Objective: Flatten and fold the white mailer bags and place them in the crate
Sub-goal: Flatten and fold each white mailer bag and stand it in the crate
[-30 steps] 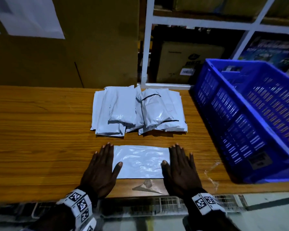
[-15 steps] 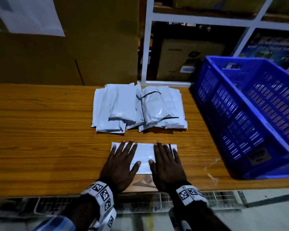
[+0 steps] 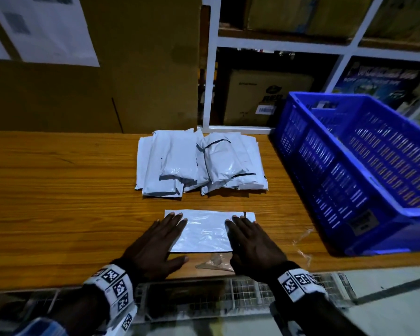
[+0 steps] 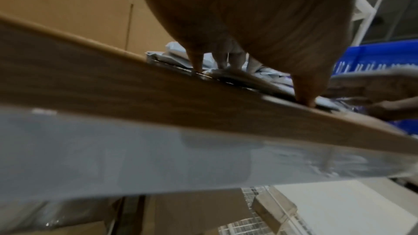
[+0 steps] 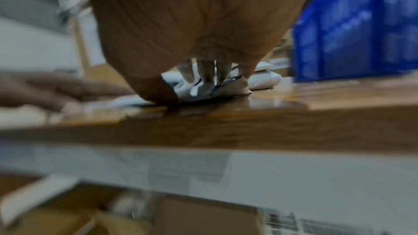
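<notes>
A white mailer bag (image 3: pixel 204 232) lies flat near the front edge of the wooden table (image 3: pixel 58 202). My left hand (image 3: pixel 155 243) presses flat on its left end, fingers straight. My right hand (image 3: pixel 250 241) presses flat on its right end the same way. Behind the bag sits a pile of several white mailer bags (image 3: pixel 199 163). The blue crate (image 3: pixel 364 166) stands on the table at the right. In the left wrist view my fingers (image 4: pixel 303 94) touch the table and the bag. The right wrist view is blurred, with the pile of bags (image 5: pixel 214 83) beyond my fingers.
Scraps of clear plastic film (image 3: pixel 303 241) and a small brownish scrap (image 3: pixel 216 261) lie near the table's front edge. Cardboard boxes (image 3: pixel 95 69) and a white shelf frame (image 3: pixel 211 69) stand behind the table. A wire rack (image 3: pixel 240 294) shows below the table edge.
Both hands slid from the middle of the bag outward to its two ends, staying flat on it. One second ago they were also at the ends.
</notes>
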